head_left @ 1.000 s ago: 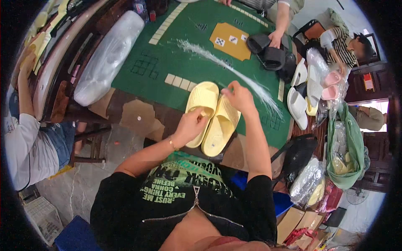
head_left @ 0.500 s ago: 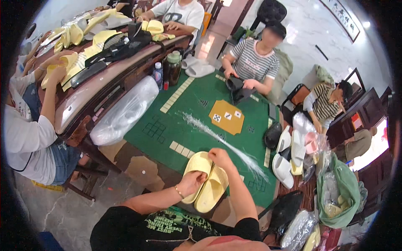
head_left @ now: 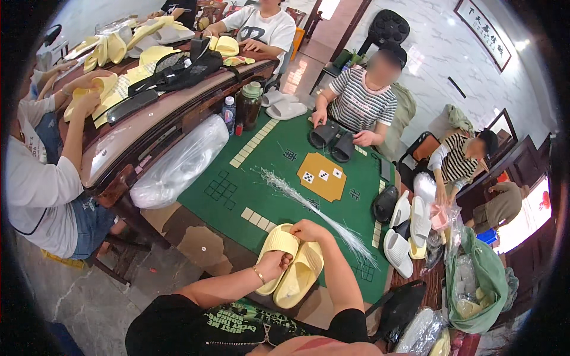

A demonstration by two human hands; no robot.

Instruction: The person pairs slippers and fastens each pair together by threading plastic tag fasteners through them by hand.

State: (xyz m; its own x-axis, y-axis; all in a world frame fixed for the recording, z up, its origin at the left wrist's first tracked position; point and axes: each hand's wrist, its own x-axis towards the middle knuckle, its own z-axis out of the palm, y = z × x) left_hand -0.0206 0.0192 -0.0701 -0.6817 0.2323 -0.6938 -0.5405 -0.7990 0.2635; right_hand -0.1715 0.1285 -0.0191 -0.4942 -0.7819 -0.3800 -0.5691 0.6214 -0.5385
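Note:
Two pale yellow slippers [head_left: 295, 265] lie side by side, soles up, on the near edge of a green game table [head_left: 279, 163]. My left hand [head_left: 273, 264] grips the left slipper near its middle. The top of the pair is held by my right hand [head_left: 307, 230]. A bundle of thin clear plastic strands [head_left: 312, 209] runs diagonally across the felt just beyond my right hand.
Opposite me a person in a striped shirt handles black slippers [head_left: 332, 142]. White slippers [head_left: 407, 228] and a black one sit at the table's right edge, beside a green bag [head_left: 484, 279]. A large clear plastic bag [head_left: 178, 163], bottles and a wooden bench with yellow slippers stand left.
The view has lifted from my lap toward the room, bringing the other people and the bench into sight. My hands have kept hold of the yellow slippers.

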